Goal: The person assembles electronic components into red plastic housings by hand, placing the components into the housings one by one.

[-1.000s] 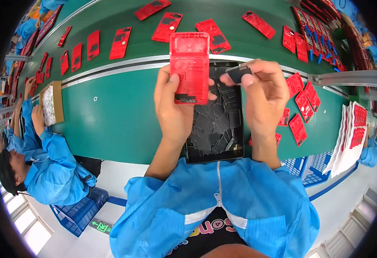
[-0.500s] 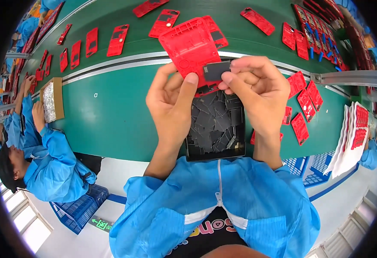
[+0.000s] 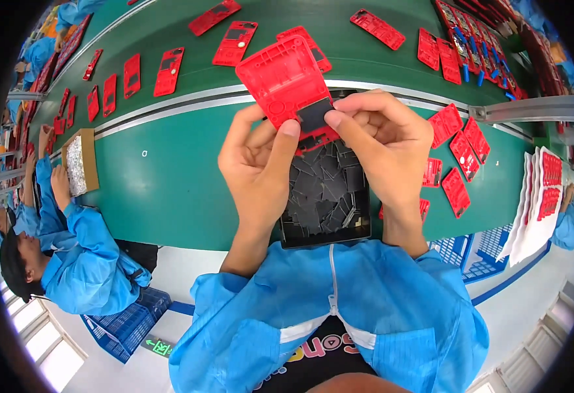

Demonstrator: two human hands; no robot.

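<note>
My left hand (image 3: 259, 157) grips a red plastic housing (image 3: 280, 75) by its lower left side, thumb on the inner face. The housing is tilted, with moulded ribs and a round ring showing. Between thumb and fingers, my right hand (image 3: 385, 141) pinches a thin dark grey rectangular pad (image 3: 314, 116), which lies against the lower part of the housing. Whether it sits fully flat there I cannot tell. Right below my hands stands a black tray (image 3: 326, 238) heaped with loose dark pads (image 3: 323, 187).
Red housings (image 3: 170, 71) lie spaced along the green conveyor (image 3: 202, 59) beyond a metal rail. More red housings (image 3: 456, 191) rest on the green table at right, near stacked white trays (image 3: 529, 209). At left, a co-worker (image 3: 84, 255) in blue sits by a cardboard box (image 3: 90, 160).
My right hand has brought the dark pad left and down against the housing. The housing has shifted slightly left. Red housings on the conveyor have moved left.
</note>
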